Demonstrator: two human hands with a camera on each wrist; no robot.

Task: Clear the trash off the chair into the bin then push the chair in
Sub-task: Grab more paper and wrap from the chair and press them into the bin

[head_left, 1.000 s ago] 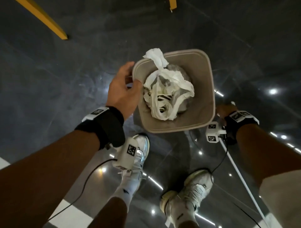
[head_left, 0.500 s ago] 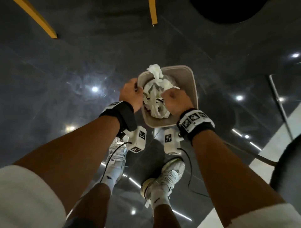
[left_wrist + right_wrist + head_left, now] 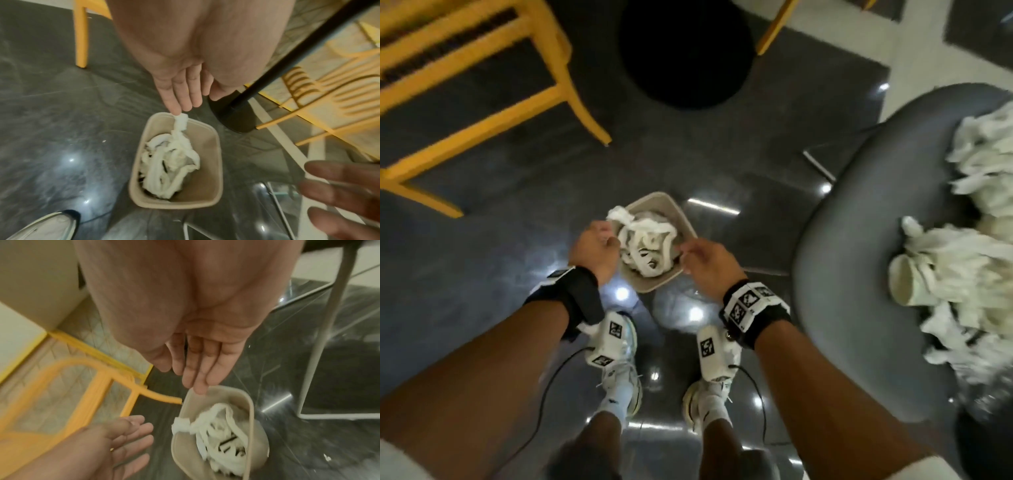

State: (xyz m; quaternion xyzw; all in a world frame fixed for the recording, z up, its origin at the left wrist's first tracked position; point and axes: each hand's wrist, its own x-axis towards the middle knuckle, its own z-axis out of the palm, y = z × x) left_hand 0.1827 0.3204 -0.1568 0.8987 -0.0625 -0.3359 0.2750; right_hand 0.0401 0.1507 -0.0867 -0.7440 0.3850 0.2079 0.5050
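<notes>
A beige bin (image 3: 654,286) stands on the dark floor in front of my feet, filled with crumpled white tissue (image 3: 647,246). My left hand (image 3: 599,240) hovers at the bin's left rim and my right hand (image 3: 702,253) at its right rim. Both are empty. In the left wrist view the left hand (image 3: 183,97) has straight fingers above the bin (image 3: 205,162). In the right wrist view the right hand (image 3: 195,369) is also flat and bare over the bin (image 3: 249,410). The grey chair (image 3: 859,274) at right carries a trash pile (image 3: 969,260) and a paper cup (image 3: 907,284).
A yellow chair (image 3: 482,85) stands at the far left. The black round table base (image 3: 685,51) sits beyond the bin, with its pole (image 3: 298,56) leaning across the left wrist view. A pale chair leg (image 3: 329,337) stands right of the bin. The floor is glossy dark tile.
Both hands have lifted away from the tissue in the bin, and the right hand has opened. The view has swung up and right, bringing the grey chair with its trash into sight.
</notes>
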